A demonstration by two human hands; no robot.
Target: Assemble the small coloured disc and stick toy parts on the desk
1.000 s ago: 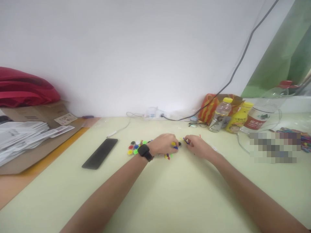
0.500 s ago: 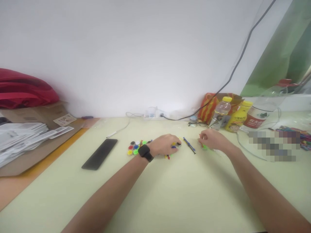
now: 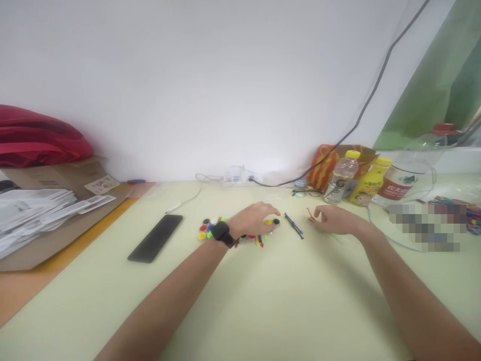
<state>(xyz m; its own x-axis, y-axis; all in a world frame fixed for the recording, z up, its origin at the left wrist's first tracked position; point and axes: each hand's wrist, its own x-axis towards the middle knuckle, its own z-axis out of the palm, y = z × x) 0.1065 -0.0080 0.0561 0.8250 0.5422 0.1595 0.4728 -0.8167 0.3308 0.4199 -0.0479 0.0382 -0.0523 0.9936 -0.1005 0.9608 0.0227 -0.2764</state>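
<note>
My left hand (image 3: 252, 219), with a black watch (image 3: 221, 233) on its wrist, hovers over a cluster of small round coloured caps (image 3: 203, 228). Its thumb and index finger are apart, close to a yellow cap and a black cap (image 3: 276, 222), and nothing shows between them. Several thin coloured sticks (image 3: 260, 241) poke out from under this hand, which hides part of the cluster. Between my hands lies a small bundle of blue and black sticks (image 3: 293, 226). My right hand (image 3: 334, 219) has its fingers parted beside a thin orange stick (image 3: 310, 214); whether they touch is unclear.
A black phone (image 3: 155, 238) lies left of the caps. Papers (image 3: 33, 215), cardboard and a red bag (image 3: 37, 138) fill the far left. Bottles (image 3: 341, 178) and a striped bag (image 3: 319, 163) stand back right. A cable (image 3: 376, 85) hangs down the wall.
My right hand's fingers have parted from their pinch, leaving the orange stick in plainer view. My left hand has lifted slightly and spread its fingers, uncovering more caps and sticks.
</note>
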